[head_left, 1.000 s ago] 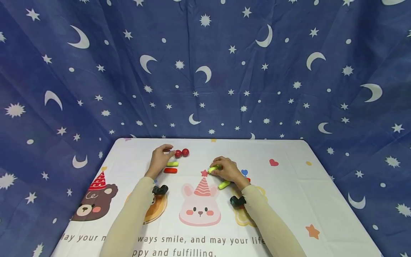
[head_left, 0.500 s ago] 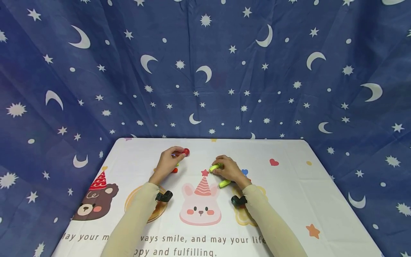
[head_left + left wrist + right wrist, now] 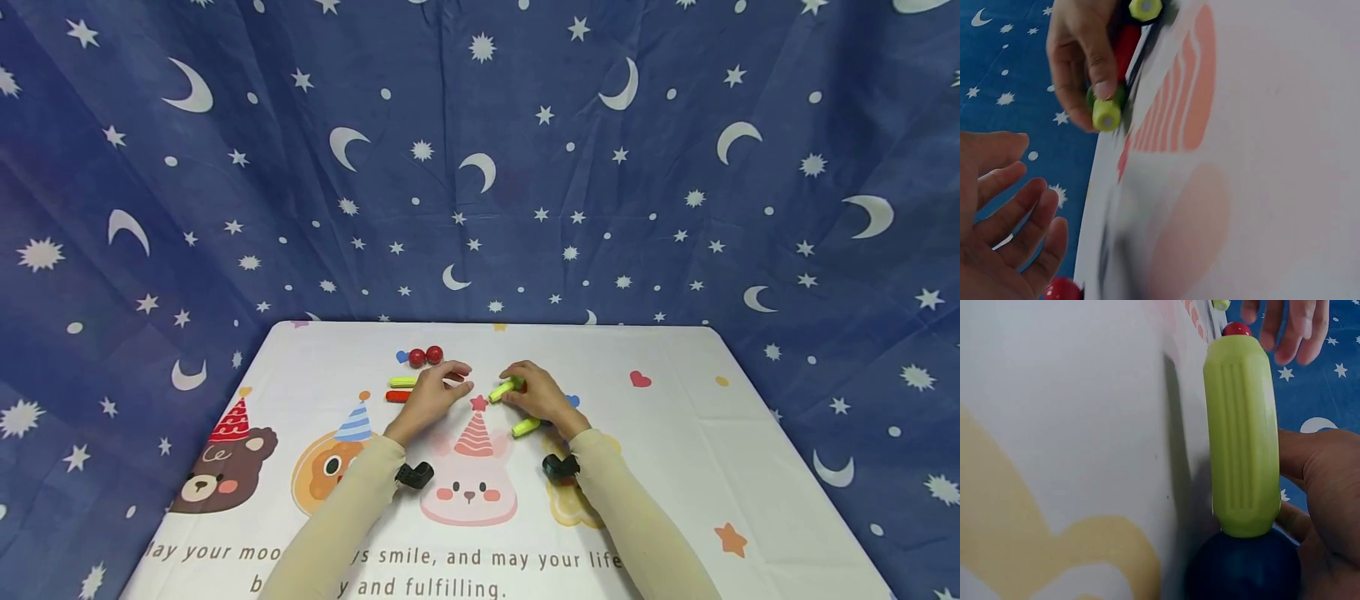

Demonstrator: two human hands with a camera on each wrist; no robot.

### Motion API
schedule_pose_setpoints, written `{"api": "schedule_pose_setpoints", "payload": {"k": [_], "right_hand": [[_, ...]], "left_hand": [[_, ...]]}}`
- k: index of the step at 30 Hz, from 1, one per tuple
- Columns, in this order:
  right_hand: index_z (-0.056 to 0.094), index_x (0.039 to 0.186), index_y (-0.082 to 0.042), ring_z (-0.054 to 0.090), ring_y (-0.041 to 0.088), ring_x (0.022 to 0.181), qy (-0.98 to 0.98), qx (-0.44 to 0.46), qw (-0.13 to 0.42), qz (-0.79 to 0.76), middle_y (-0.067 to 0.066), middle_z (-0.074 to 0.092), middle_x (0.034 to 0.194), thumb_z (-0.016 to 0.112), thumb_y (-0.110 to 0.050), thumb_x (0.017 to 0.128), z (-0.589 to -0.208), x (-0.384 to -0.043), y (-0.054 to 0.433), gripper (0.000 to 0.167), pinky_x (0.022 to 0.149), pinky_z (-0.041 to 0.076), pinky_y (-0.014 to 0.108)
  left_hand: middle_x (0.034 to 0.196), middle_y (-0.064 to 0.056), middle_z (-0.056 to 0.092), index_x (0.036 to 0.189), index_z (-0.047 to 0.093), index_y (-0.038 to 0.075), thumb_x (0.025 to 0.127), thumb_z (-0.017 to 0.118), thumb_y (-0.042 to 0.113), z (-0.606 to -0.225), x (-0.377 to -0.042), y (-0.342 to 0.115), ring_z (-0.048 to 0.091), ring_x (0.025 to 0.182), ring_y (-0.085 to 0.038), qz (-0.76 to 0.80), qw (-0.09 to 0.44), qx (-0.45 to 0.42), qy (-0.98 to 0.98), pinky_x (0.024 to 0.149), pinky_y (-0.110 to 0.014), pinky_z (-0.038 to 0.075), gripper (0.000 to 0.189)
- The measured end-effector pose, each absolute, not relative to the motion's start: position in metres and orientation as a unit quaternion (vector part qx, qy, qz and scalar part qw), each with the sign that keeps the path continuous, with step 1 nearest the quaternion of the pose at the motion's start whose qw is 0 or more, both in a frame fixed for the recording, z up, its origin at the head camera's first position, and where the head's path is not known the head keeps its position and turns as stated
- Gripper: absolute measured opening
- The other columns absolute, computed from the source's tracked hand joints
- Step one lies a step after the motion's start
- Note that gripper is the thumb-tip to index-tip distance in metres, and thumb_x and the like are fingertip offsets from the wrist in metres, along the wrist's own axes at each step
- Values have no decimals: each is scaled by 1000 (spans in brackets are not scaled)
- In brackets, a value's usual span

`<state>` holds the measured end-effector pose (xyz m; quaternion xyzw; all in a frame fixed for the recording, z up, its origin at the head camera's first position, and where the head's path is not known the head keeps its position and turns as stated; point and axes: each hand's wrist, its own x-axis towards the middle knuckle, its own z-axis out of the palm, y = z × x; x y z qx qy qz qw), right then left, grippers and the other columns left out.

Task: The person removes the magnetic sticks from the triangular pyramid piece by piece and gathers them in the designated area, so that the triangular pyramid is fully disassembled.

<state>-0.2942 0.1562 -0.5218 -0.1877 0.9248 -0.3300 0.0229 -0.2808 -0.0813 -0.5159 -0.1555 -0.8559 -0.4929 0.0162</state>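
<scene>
My left hand (image 3: 433,393) is open, its fingers and thumb apart with nothing between them, as the palm (image 3: 991,250) shows in the left wrist view. Facing it, my right hand (image 3: 542,393) pinches a yellow-green ribbed rod (image 3: 504,390). Nearer me a second yellow-green rod (image 3: 527,427) pokes out from under the right hand. In the right wrist view, a yellow-green rod (image 3: 1241,437) meets a dark blue ball (image 3: 1244,565). A red rod (image 3: 1126,51) runs behind the pinched rod's end in the left wrist view; the right palm hides part of these pieces.
Two red balls (image 3: 426,357) sit side by side beyond the left hand. Left of that hand lie a loose yellow-green rod (image 3: 402,382) and a red rod (image 3: 397,397). A printed white cloth (image 3: 660,467) covers the table, with a starry blue curtain (image 3: 480,167) behind.
My left hand has passed the red balls and come right and nearer me, toward the right hand. The balls stay where they were. My right hand has barely moved and keeps its rod.
</scene>
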Motion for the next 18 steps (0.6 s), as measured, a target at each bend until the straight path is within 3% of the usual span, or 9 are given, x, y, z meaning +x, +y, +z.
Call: {"api": "schedule_pose_setpoints", "payload": {"k": [9, 18], "right_hand": [[67, 122, -14, 58, 31, 120, 928, -164, 11, -334, 12, 57, 133, 73, -17, 89, -525, -297, 159, 34, 103, 46, 45], [66, 124, -14, 62, 28, 107, 930, -146, -12, -338, 14, 62, 125, 73, -13, 88, -526, -297, 162, 37, 94, 51, 44]], "left_hand": [[116, -14, 68, 122, 64, 5, 91, 70, 19, -530, -283, -55, 68, 105, -25, -499, -26, -166, -850, 93, -38, 55, 34], [113, -10, 69, 119, 65, 9, 89, 72, 18, -535, -287, -42, 66, 106, -22, -469, -15, -170, -867, 94, -39, 53, 32]]}}
